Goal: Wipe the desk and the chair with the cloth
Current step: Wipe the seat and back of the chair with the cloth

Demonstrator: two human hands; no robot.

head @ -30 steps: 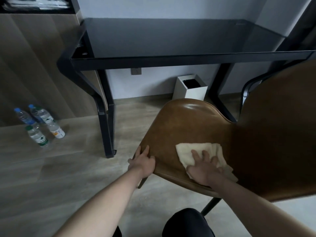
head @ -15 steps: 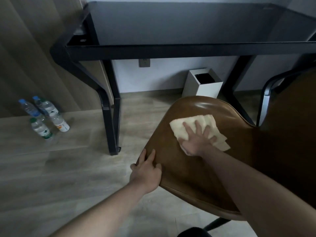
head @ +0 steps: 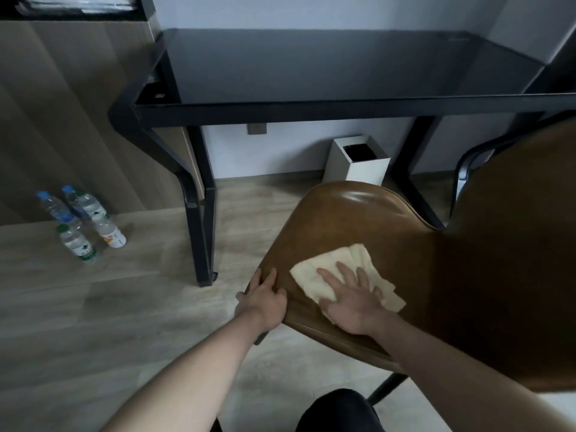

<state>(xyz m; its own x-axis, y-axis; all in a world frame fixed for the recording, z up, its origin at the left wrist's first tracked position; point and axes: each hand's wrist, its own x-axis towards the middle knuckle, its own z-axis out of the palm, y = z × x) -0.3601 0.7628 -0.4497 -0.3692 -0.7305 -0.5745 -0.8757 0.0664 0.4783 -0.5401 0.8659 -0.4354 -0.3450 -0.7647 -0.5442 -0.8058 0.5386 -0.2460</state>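
The cloth (head: 346,274), soft and limp, lies on the chair (head: 352,226) seat at five o'clock of the table (head: 327,63); the right hand (head: 352,299) presses it flat, fingers spread; the left hand (head: 265,299) grips the seat's slick edge at nine o'clock; best handled under a flat palm.

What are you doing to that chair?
A person is wiping the brown chair. The right hand presses flat on a cream cloth on the seat, near its front. The left hand holds the seat's edge, probably to steady it. The black desk stands just behind with nothing being done to it now. A white bin sits under it, and some water bottles stand on the floor to the left.
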